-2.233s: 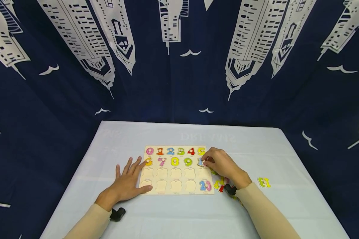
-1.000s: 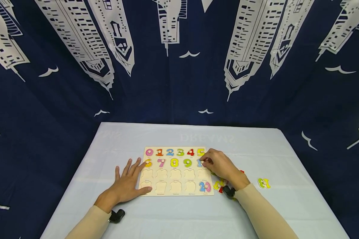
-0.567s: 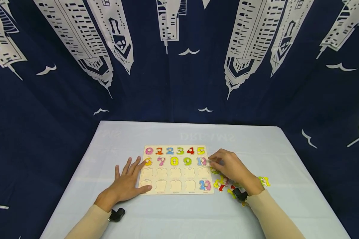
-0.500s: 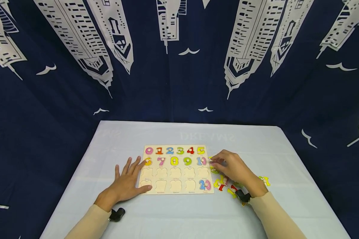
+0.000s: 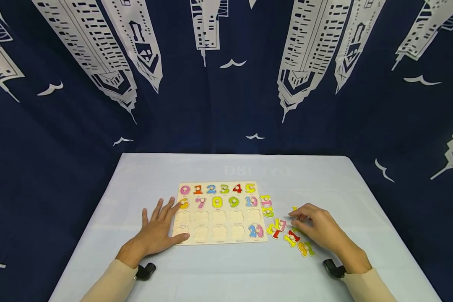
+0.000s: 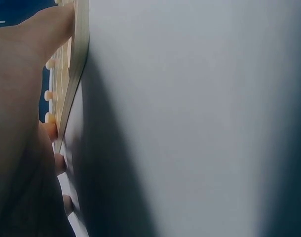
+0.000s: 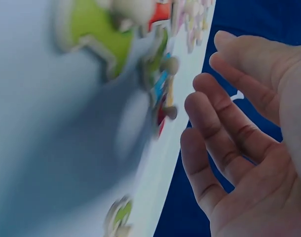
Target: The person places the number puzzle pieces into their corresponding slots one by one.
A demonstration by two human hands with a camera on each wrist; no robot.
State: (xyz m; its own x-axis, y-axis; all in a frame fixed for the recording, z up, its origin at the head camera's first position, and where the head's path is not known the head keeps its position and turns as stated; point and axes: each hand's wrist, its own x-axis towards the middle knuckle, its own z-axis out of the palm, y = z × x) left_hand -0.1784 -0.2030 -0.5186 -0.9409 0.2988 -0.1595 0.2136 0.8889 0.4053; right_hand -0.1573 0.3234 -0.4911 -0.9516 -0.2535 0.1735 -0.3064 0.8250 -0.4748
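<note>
A wooden number puzzle board (image 5: pixel 210 244) lies on the table, with 0 to 9 in its upper two rows. The 10 piece (image 5: pixel 251 201) lies in the second row's right end, and the 20 piece (image 5: pixel 256 231) sits at bottom right. My left hand (image 5: pixel 151 233) rests on the board's left edge, fingers spread, thumb on the lower corner. Right of the board, my right hand (image 5: pixel 322 228) hovers over loose number pieces, its fingers loosely bent. In the right wrist view nothing is between the fingers (image 7: pixel 205 113). The hand partly hides some pieces beneath it.
Loose pieces lie right of the board: a pink-and-yellow one (image 5: pixel 266 200), a green-and-yellow one (image 5: pixel 268 211), an overlapping cluster (image 5: pixel 274 228), a red-and-yellow one (image 5: pixel 292 238) and an orange-and-green one (image 5: pixel 305 249). A white cloth covers the table (image 5: pixel 211 277); a dark blue curtain (image 5: pixel 211 109) hangs behind.
My right hand has let go of the 10 piece, which now lies in its recess, and has moved right and nearer, over the loose pieces. The left hand has stayed on the board.
</note>
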